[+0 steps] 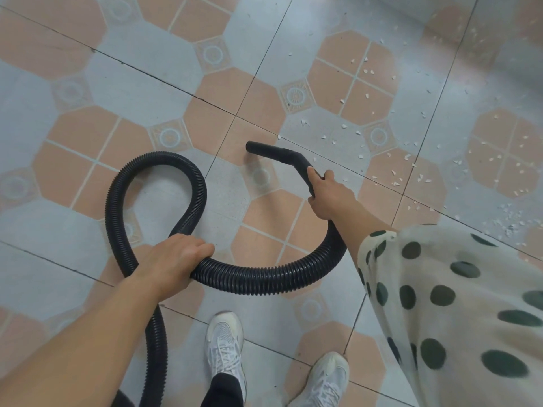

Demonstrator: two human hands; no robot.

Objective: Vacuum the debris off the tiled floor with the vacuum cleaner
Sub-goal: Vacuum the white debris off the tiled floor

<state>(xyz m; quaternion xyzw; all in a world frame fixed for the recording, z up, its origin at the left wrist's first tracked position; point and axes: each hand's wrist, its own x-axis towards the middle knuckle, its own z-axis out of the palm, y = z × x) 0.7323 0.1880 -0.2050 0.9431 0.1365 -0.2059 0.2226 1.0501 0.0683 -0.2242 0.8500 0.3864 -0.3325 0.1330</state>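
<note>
- Head view: right hand [329, 195] on rigid black nozzle [276, 152] just behind its bend, fingers clamped round it.
- Left hand [173, 257] further back on ribbed hose [264, 274], fingers curled over and gripping.
- Hose looped over tiled floor [88, 92] at left, then down past white shoes [224, 342].
- Nozzle long axis roughly left-right, open mouth aimed left, away from debris [395, 183].
- Debris: small white flecks on floor right of and beyond right hand, denser heap far right by polka-dot sleeve [440, 289].
- Right hand far nearer debris; probably needs to swing mouth round rightward.
- Nozzle smooth hard plastic; hose corrugated, flexible; tiles glossy, pink octagons on grey, thin grout lines.
- Vacuum body not in view.
</note>
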